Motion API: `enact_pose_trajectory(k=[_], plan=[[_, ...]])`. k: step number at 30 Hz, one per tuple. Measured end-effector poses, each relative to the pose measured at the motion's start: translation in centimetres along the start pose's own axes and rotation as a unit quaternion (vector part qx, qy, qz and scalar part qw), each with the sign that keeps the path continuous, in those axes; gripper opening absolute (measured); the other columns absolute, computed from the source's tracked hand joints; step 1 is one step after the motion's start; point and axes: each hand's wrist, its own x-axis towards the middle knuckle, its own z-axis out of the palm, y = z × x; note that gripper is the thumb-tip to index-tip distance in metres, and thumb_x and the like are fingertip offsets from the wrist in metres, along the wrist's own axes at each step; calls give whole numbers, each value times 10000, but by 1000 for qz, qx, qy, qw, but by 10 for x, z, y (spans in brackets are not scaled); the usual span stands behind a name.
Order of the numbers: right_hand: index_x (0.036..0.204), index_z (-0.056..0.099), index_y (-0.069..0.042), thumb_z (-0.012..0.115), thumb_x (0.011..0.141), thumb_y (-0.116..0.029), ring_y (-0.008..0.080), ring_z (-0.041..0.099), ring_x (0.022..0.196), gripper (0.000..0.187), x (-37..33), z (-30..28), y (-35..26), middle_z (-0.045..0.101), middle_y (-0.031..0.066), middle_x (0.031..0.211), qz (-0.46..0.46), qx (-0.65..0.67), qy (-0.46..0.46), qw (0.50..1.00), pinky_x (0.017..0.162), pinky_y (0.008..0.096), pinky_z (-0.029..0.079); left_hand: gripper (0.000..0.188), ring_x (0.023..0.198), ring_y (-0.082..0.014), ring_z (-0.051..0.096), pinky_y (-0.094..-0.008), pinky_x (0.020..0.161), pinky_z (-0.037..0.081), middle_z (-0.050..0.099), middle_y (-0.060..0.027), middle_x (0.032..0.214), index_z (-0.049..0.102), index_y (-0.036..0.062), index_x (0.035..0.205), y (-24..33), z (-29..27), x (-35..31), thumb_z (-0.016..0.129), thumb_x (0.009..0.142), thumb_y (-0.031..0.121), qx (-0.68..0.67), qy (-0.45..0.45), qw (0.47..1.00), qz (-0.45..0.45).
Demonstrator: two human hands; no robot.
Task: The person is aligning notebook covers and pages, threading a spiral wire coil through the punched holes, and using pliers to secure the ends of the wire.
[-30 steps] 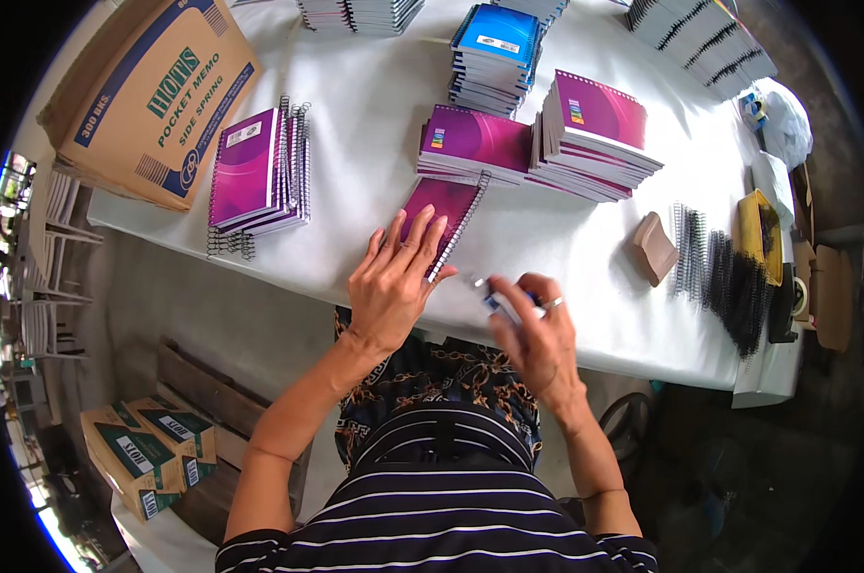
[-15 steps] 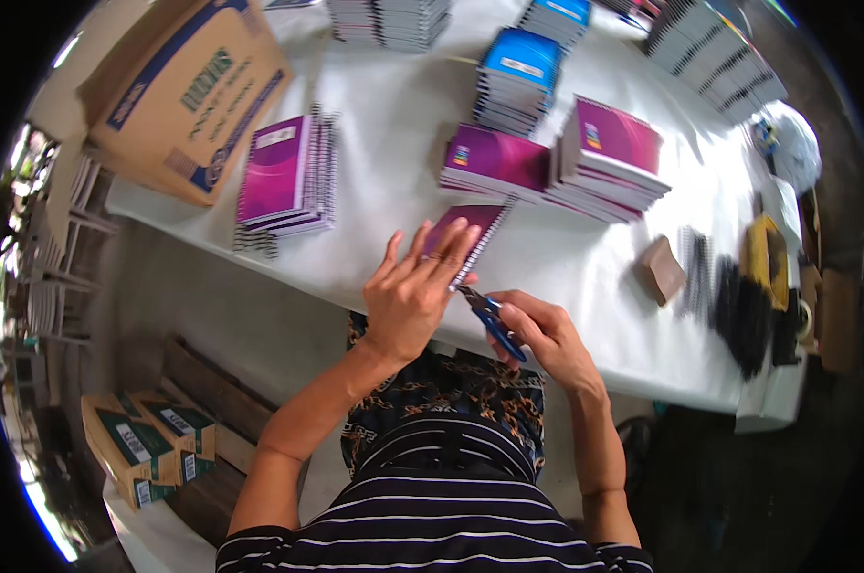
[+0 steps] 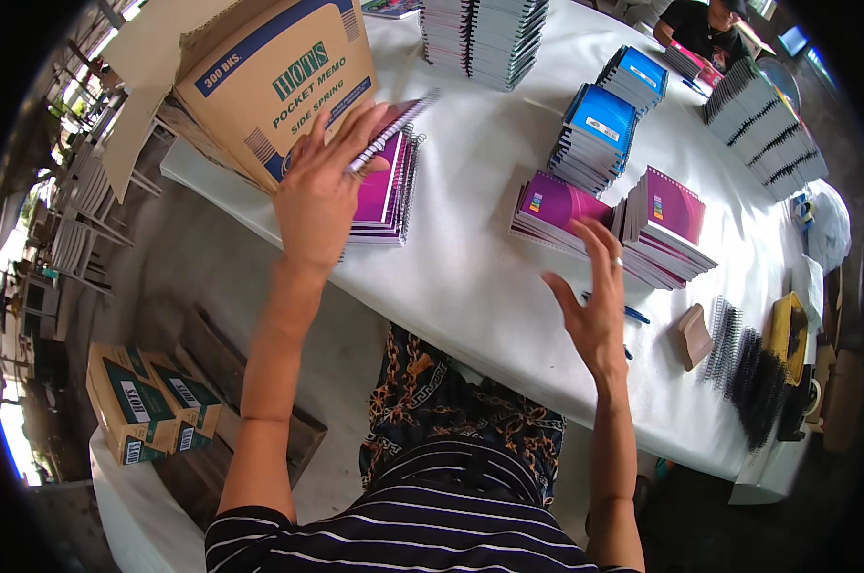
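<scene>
My left hand [image 3: 319, 186] is closed on a small spiral notebook [image 3: 390, 129], seen tilted and nearly edge-on. It is held above a stack of purple spiral notebooks [image 3: 379, 205] beside the big carton. My right hand [image 3: 596, 301] hovers over the table with fingers apart and nothing in them. Blue-handled pliers [image 3: 635, 314] lie on the cloth, partly hidden behind that hand. Just beyond the right fingertips sit a low pile of purple notebooks [image 3: 558, 202] and a taller purple pile [image 3: 677, 212] with punched holes along its top edge.
An open carton [image 3: 303, 91] stands at the left table edge. Blue notebooks [image 3: 594, 129] and tall notebook stacks [image 3: 480, 38] are farther back. To the right lie a brown block [image 3: 695, 339], black spiral coils [image 3: 758, 387] and a yellow tray [image 3: 786, 334]. Another person [image 3: 707, 38] sits at the far right.
My left hand has carried the spiral notebook from the front of the table leftward to the purple stack. My right hand has let go of the pliers and opened. The view has shifted left.
</scene>
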Motion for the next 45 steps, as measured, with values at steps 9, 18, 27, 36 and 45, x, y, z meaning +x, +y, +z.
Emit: enact_pose_trajectory(k=[9, 18, 27, 36, 45], plan=[[1378, 510, -23, 681, 819, -42, 348, 471, 1322, 585, 31, 39, 82, 506, 166, 1419, -48, -251, -61, 965, 1107, 459, 380, 749, 1412, -351, 369, -506, 1169, 254, 508, -52, 1465, 525, 285, 1428, 1, 5, -30, 743, 738, 478, 89, -163, 982, 29], [1290, 603, -18, 548, 773, 56, 307, 588, 1215, 525, 10, 34, 56, 622, 142, 1308, -145, -254, -28, 956, 1034, 406, 473, 709, 1314, -294, 512, -429, 1126, 372, 500, -177, 1449, 315, 36, 1526, 75, 80, -89, 630, 975, 351, -696, -284, 502, -428], [1402, 452, -24, 861, 698, -274, 292, 500, 1291, 851, -54, -33, 21, 554, 132, 1338, 76, 79, 121, 987, 1103, 438, 378, 589, 1268, -218, 543, -366, 1107, 409, 555, -122, 1401, 310, 40, 1532, 89, 91, -75, 555, 1004, 135, -730, -359, 552, -182], [1012, 575, -38, 710, 877, -45, 124, 583, 940, 191, -80, 13, 34, 630, 46, 1027, 207, 382, 32, 900, 848, 269, 456, 784, 1447, -317, 332, -430, 1171, 263, 327, -172, 1581, 256, 40, 1551, 119, 92, -92, 680, 919, 229, -597, -247, 754, -122], [1043, 595, -1, 712, 816, 75, 184, 618, 972, 266, -73, -28, 42, 634, 75, 1052, 146, 231, -56, 960, 867, 313, 504, 727, 1383, -370, 424, -592, 1112, 317, 512, -68, 1465, 467, 100, 1455, 163, 93, -70, 691, 834, 404, -83, -247, 940, 222]])
